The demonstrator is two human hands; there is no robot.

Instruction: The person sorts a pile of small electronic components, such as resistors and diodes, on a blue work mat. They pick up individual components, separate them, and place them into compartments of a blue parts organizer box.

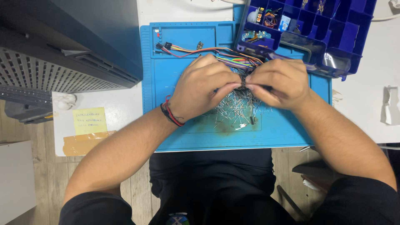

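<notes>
Pile of thin metal pins (pixel 237 106) sits mid-frame on one blue work mat (pixel 283 129), too many to count, tangled. Both hands meet right over it. Left hand (pixel 200 85) curled, thumb and forefinger pinched together at the pile's top; right hand (pixel 279 81) likewise curled, fingertips pinched, touching the left hand's fingertips. Something small and dark is held between them, too small to tell what. Left wrist wears one red-and-black cord bracelet (pixel 171 113).

One bundle of multicoloured jumper wires (pixel 200 51) runs across the mat's upper part, black connectors at its left end, passing behind the hands. One small dark cylinder part (pixel 251 120) lies just below the pile, beside a few loose pins.

Upper right of frame: one dark blue compartment box (pixel 346 33), open, overlapping the mat's top right corner; small parts and wires in its left cells.

Upper left: one dark grey machine with vented side (pixel 54 75). Lower left: one yellow sticky note (pixel 89 121), one strip of brown tape (pixel 83 141) just below it. Right edge: one crumpled white scrap (pixel 391 105) on the white table (pixel 366 96).
</notes>
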